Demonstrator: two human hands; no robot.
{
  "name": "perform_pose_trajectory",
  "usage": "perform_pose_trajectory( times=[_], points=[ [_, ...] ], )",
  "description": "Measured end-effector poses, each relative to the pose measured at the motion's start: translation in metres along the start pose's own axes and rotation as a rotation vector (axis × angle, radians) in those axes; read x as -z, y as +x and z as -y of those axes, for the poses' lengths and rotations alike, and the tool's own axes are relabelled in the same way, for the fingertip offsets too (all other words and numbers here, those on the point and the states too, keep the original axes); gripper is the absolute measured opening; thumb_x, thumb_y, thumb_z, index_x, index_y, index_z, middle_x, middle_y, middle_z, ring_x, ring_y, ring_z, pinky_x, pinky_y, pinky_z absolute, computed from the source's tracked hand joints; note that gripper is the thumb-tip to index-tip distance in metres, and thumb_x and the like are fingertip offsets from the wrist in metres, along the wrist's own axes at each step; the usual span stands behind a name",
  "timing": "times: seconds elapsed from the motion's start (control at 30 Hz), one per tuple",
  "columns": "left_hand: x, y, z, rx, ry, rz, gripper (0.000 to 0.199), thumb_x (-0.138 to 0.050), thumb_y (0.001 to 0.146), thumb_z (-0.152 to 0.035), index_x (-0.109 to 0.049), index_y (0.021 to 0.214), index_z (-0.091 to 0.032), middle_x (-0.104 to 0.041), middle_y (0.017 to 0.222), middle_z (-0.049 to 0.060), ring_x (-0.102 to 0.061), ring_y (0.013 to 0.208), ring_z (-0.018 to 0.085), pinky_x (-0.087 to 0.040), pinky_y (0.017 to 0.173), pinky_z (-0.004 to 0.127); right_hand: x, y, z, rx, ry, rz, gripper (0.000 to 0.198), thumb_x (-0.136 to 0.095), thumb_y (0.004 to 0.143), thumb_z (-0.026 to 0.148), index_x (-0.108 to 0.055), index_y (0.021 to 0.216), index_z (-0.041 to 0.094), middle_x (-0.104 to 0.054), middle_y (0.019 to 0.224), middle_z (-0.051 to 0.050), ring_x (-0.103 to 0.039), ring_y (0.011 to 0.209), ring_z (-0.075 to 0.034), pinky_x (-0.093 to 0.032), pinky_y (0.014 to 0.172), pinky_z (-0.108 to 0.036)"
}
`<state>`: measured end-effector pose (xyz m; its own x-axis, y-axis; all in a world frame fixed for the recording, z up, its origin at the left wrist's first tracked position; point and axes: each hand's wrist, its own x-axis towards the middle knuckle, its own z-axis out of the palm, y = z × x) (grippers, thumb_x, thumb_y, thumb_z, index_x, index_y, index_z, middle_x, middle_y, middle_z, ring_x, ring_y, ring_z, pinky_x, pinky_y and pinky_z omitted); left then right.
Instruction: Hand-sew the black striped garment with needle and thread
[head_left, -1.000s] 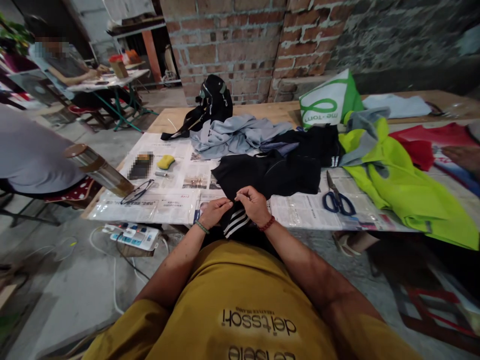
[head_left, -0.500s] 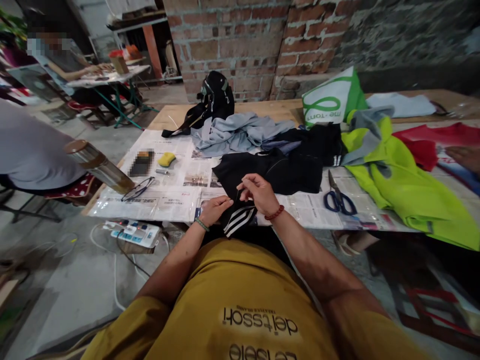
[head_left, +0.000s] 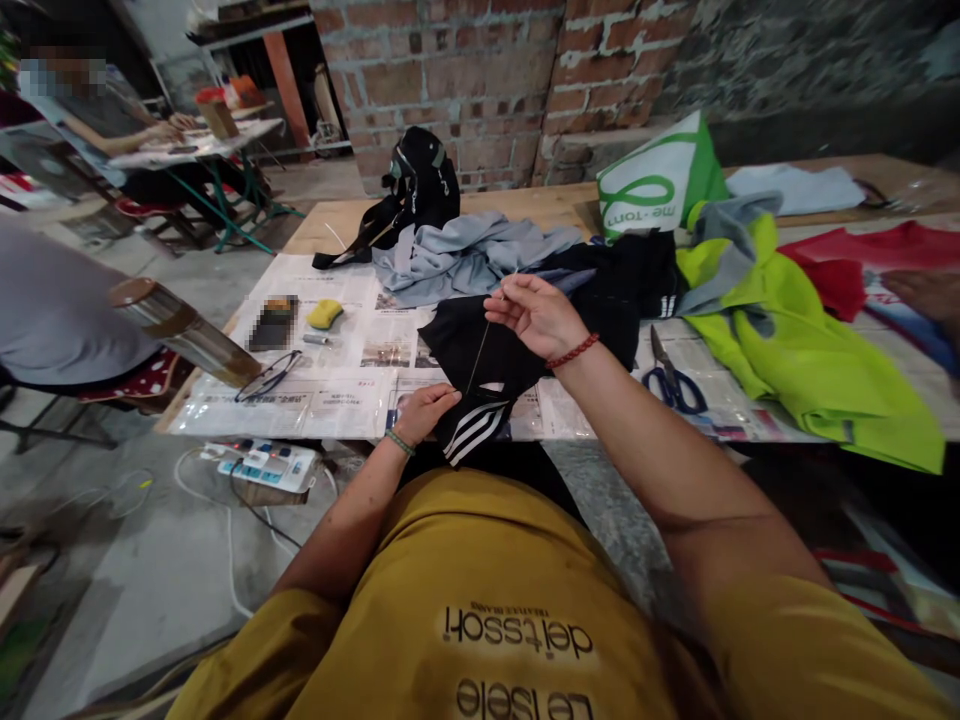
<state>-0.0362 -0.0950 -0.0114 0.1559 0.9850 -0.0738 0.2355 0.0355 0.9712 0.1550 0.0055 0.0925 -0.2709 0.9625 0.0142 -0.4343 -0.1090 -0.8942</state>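
Note:
My left hand (head_left: 424,412), a green bead bracelet at its wrist, pinches the edge of a black garment (head_left: 450,335) at the table's front. White stripes (head_left: 476,430) mark the part hanging toward my lap. From the cloth beside those fingertips a taut thread (head_left: 478,355) runs up to my right hand (head_left: 536,315). That hand is raised above the garment, its thumb and fingers pinched together. A thin, needle-like tip shows above them, too small to make out surely. Blue-handled scissors (head_left: 675,388) lie to the right of the garment.
Newspaper under clear plastic covers the table (head_left: 202,415). Glasses (head_left: 268,376), a jar (head_left: 187,335) and a yellow sponge (head_left: 325,313) are at left. Grey cloth (head_left: 465,255), a backpack (head_left: 427,180) and a bag (head_left: 660,180) lie behind; a lime garment (head_left: 795,350) is at right.
My right hand has moved up, away and slightly right, drawing the thread out long. My left hand stays at the cloth. The whole view has shifted slightly.

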Motion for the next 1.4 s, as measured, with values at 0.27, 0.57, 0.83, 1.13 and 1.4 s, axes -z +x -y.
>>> perform_pose_trajectory(
  times=[0.27,0.57,0.83,1.13,1.4],
  points=[
    [-0.001,-0.002,-0.006,0.022,-0.015,0.0,0.03,-0.056,0.075,-0.042,-0.053,0.064,-0.014,-0.038,0.056,-0.004,-0.033,0.053,0.007,-0.024,0.047,0.02,0.009,0.031,0.015,0.193,-0.088,-0.041,0.018,-0.065,0.08,0.026,-0.049,0.081,0.019,-0.063,0.07,0.004,-0.068,0.07,-0.012,-0.057,0.066,-0.026],
    [-0.001,-0.001,-0.004,0.012,0.0,-0.003,0.031,-0.057,0.075,-0.043,-0.054,0.065,-0.014,-0.041,0.056,-0.005,-0.035,0.053,0.007,-0.027,0.049,0.02,0.007,0.049,0.032,0.344,-0.194,-0.093,0.018,-0.063,0.081,0.032,-0.049,0.081,0.021,-0.061,0.071,0.004,-0.066,0.071,-0.011,-0.055,0.071,-0.03],
    [-0.001,-0.001,-0.003,0.037,-0.031,0.008,0.03,-0.057,0.075,-0.043,-0.055,0.067,-0.014,-0.041,0.056,-0.005,-0.035,0.052,0.007,-0.026,0.047,0.02,0.007,0.059,0.044,0.449,-0.268,-0.221,0.017,-0.063,0.082,0.03,-0.047,0.079,0.024,-0.059,0.073,0.004,-0.061,0.068,-0.01,-0.052,0.071,-0.029],
    [-0.001,-0.002,-0.004,0.019,-0.009,-0.003,0.03,-0.057,0.075,-0.042,-0.057,0.067,-0.014,-0.044,0.057,-0.005,-0.037,0.054,0.007,-0.029,0.049,0.02,0.005,0.057,0.029,0.515,-0.357,-0.23,0.01,-0.058,0.081,0.026,-0.051,0.08,0.021,-0.058,0.071,0.005,-0.062,0.067,-0.009,-0.051,0.07,-0.026],
    [0.0,-0.002,-0.004,0.013,0.007,-0.031,0.03,-0.055,0.077,-0.043,-0.061,0.073,-0.014,-0.048,0.059,-0.004,-0.04,0.054,0.008,-0.031,0.05,0.02,0.014,-0.044,-0.075,0.225,-0.678,-0.121,0.016,-0.053,0.078,0.03,-0.059,0.086,0.018,-0.065,0.071,0.0,-0.064,0.059,-0.013,-0.048,0.053,-0.023]
  ],
)
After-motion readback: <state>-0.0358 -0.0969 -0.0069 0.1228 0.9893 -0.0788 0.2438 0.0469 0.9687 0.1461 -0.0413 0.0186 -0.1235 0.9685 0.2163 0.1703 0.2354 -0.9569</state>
